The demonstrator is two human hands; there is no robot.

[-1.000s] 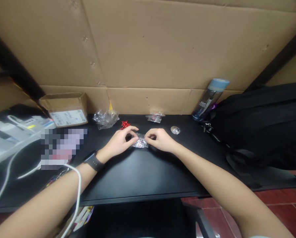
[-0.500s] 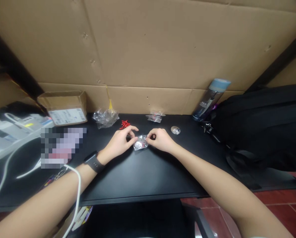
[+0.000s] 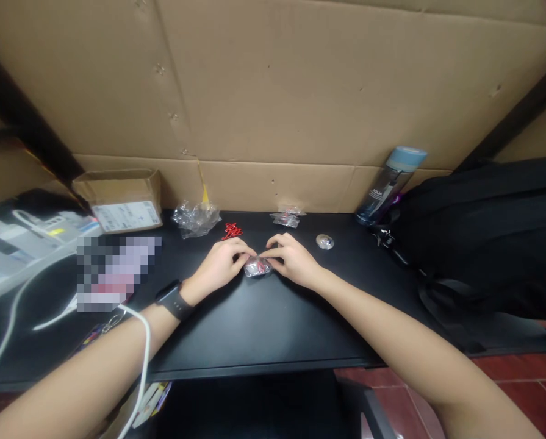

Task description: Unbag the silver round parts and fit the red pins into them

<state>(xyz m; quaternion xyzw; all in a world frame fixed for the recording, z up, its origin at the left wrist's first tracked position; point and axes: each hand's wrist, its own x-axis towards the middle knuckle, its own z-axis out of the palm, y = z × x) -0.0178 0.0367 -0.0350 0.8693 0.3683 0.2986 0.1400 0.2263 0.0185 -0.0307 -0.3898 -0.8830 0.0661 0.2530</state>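
Observation:
Between my hands is a small clear plastic bag (image 3: 257,267) with something shiny and red inside. My left hand (image 3: 222,262), a dark watch on its wrist, pinches the bag's upper left edge. At the upper right edge, the fingertips of my right hand (image 3: 291,259) close on the plastic. A tangle of red cords (image 3: 232,231) lies just beyond my left fingers. To the right of my right hand is a round shiny disc (image 3: 324,242). Farther back, a few small clear packets (image 3: 288,217) with red bits lie on the black table (image 3: 263,329).
At the back left stand an open cardboard box (image 3: 121,201) and a crumpled clear bag (image 3: 196,218). A white cable (image 3: 145,341) crosses over my left forearm. A blue-capped bottle (image 3: 389,183) and a black backpack (image 3: 487,238) occupy the right side. Cardboard walls the back.
My right hand has shifted slightly, its fingers now reaching to the bag's top edge. My left fingers have closed in toward the middle. The bag's top is gathered and tilted differently.

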